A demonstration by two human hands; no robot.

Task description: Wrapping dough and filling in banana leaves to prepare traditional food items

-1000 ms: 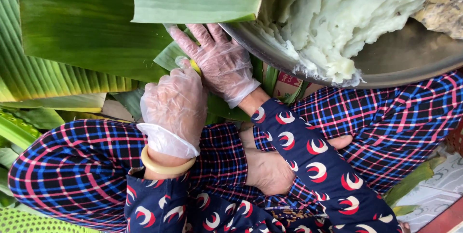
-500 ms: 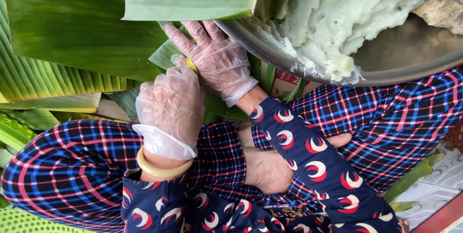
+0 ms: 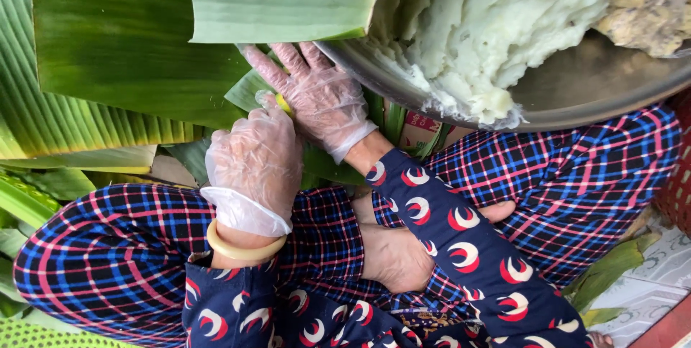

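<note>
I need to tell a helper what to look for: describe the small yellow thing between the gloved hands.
Start at the metal basin of pale dough. Left of its rim, the left hand and right hand meet over banana leaves. The yellow thing peeks between them, the only bright yellow among green.

We are reaching both gloved hands forward over our crossed legs, close together and touching. Our left hand is curling loosely, knuckles up, while our right hand is lying flatter, fingers spread and pointing away from us.
</note>
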